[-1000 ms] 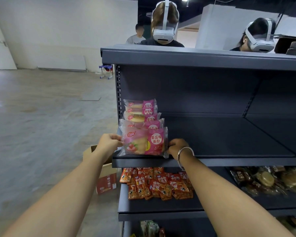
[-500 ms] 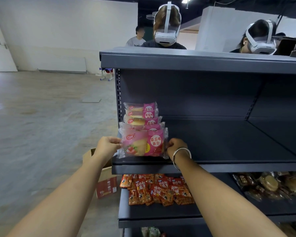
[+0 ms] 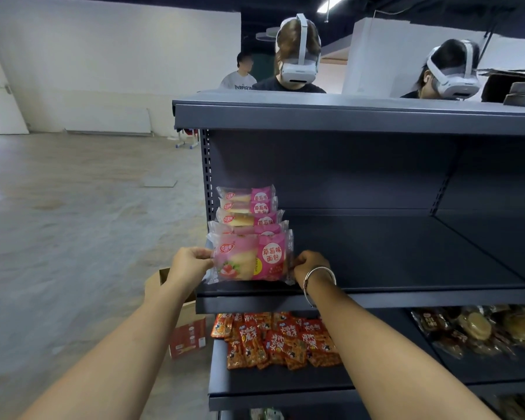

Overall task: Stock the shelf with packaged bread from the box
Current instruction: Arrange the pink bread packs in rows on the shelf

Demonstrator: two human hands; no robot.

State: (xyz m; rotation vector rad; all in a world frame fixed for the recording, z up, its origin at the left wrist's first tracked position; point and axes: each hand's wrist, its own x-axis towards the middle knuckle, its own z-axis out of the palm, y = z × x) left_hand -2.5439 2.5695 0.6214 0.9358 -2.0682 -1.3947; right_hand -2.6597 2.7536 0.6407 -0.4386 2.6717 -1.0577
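left hand (image 3: 191,263) pinches the 9 o'clock edge of the front bread pack (image 3: 250,257), right hand (image 3: 311,265) curled on its 3 o'clock edge — pack upright at the shelf (image 3: 406,286) lip, far left end. four more packs (image 3: 247,209) lined up behind it toward 12. bare shelf deck runs out to 3 o'clock. box (image 3: 182,322) on the floor at 7 o'clock, partly hidden by the left arm.
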